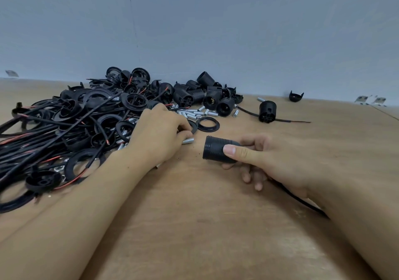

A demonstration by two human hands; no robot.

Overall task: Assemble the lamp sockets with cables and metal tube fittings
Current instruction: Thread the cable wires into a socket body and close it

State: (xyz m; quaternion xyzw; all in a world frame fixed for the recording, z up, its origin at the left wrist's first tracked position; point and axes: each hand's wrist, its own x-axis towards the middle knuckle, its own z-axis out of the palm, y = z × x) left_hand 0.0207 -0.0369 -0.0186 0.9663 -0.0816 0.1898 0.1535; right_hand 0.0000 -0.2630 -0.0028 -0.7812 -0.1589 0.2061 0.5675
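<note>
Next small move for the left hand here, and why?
Probably lift the metal tube that the left hand pinches and bring it to the lamp socket. The right hand already grips the socket, its cable trailing behind.

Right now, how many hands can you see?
2. The left hand pinches a metal tube by the pile; the right hand holds a black socket.

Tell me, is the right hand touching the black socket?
Touching. The head view shows the right hand wrapped around the black socket, thumb pressed on its ribbed side.
</note>
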